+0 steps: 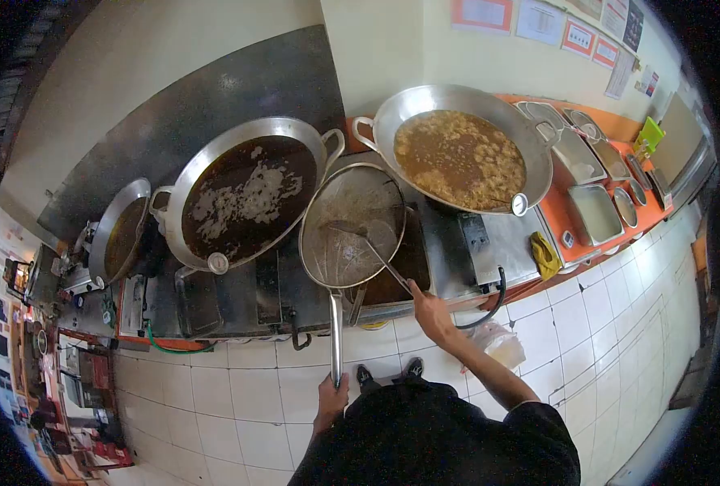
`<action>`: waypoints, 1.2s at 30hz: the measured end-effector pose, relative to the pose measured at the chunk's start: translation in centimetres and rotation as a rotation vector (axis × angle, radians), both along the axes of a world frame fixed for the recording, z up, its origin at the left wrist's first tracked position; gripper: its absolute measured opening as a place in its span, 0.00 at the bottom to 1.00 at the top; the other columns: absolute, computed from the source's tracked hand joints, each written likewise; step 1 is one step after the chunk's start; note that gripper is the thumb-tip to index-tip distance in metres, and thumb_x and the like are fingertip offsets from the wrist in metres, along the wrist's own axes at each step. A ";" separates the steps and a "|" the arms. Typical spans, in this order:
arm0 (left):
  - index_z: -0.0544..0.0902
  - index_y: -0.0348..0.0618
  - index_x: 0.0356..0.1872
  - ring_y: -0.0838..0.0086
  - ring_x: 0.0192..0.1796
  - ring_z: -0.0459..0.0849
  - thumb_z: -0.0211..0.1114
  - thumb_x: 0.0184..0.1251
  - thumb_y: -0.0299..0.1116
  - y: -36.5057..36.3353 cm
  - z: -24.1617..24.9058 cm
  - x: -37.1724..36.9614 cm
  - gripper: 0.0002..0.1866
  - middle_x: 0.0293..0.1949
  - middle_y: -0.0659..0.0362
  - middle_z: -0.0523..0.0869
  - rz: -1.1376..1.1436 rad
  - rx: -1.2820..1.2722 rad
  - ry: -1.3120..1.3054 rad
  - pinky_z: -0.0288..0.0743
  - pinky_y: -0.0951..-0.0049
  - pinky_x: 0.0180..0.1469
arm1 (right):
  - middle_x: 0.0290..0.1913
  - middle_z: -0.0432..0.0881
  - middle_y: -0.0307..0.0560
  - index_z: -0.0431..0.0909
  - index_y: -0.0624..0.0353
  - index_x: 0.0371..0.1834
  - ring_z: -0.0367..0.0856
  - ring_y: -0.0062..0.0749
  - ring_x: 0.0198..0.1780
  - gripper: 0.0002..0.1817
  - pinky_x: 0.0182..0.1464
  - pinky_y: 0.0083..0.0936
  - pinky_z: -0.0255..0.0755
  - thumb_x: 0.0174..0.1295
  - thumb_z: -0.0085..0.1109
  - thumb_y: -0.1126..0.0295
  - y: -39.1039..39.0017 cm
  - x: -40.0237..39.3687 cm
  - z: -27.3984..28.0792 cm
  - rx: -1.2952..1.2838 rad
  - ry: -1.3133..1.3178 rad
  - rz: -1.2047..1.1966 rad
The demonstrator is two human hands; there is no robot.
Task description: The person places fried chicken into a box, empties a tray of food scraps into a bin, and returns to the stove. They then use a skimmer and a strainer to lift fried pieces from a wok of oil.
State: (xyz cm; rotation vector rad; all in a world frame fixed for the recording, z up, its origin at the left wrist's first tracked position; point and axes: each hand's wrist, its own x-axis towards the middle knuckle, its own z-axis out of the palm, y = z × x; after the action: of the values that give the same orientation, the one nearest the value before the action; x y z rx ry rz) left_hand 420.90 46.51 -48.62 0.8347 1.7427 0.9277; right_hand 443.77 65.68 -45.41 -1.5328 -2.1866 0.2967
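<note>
My left hand [333,401] is wrapped round the long metal handle of a large round strainer [327,235]. My right hand [431,312] grips the handle of a metal ladle [382,257], whose head lies over the strainer's mesh. Some pale residue shows in the mesh. Beneath the strainer is a rectangular tray of dark liquid [415,267]. To its left stands a wide wok of dark oil [183,182] with pale foam. On the right is another wok [392,121], with brown bubbling liquid and a round thermometer [519,204] at its rim.
A third wok [104,235] sits at the far left. Metal trays [595,215] and bowls stand on an orange counter [558,223] at the right, near a yellow cloth [544,257]. A black hose [497,304] hangs at the counter's front, above a plastic bag [502,348].
</note>
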 end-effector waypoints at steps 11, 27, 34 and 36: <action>0.69 0.39 0.24 0.82 0.13 0.68 0.55 0.63 0.38 0.3 0.6 -0.3 0.13 0.14 0.64 0.70 0.001 -0.038 -0.089 0.62 0.78 0.14 | 0.22 0.76 0.59 0.57 0.57 0.62 0.77 0.50 0.21 0.31 0.23 0.42 0.70 0.50 0.47 0.79 0.1 -0.5 1.8 -0.020 -0.077 -0.073; 0.71 0.37 0.25 0.79 0.13 0.70 0.57 0.61 0.38 0.5 1.2 -0.1 0.13 0.14 0.61 0.72 -0.033 0.030 0.079 0.63 0.75 0.16 | 0.23 0.74 0.57 0.59 0.57 0.62 0.74 0.49 0.21 0.29 0.23 0.39 0.68 0.52 0.49 0.78 1.0 -0.4 2.0 0.046 -0.024 -0.071; 0.71 0.39 0.27 0.81 0.12 0.67 0.57 0.61 0.39 0.0 0.6 -0.7 0.13 0.14 0.63 0.71 -0.008 0.002 0.011 0.61 0.78 0.13 | 0.22 0.74 0.57 0.63 0.62 0.59 0.72 0.47 0.20 0.27 0.22 0.38 0.64 0.51 0.49 0.80 1.2 0.0 2.1 0.099 0.066 -0.087; 0.70 0.40 0.27 0.82 0.12 0.66 0.57 0.61 0.38 -0.3 1.0 -0.6 0.12 0.13 0.64 0.69 -0.044 0.030 0.091 0.60 0.78 0.13 | 0.22 0.75 0.56 0.64 0.61 0.58 0.74 0.47 0.21 0.26 0.22 0.39 0.65 0.51 0.49 0.80 1.2 -0.2 2.0 0.135 0.247 -0.181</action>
State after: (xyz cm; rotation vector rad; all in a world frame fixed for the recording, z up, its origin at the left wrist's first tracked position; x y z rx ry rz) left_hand 420.31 46.16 -47.67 0.9443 1.7851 0.9015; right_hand 443.56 66.87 -43.44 -1.5189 -1.8276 0.2593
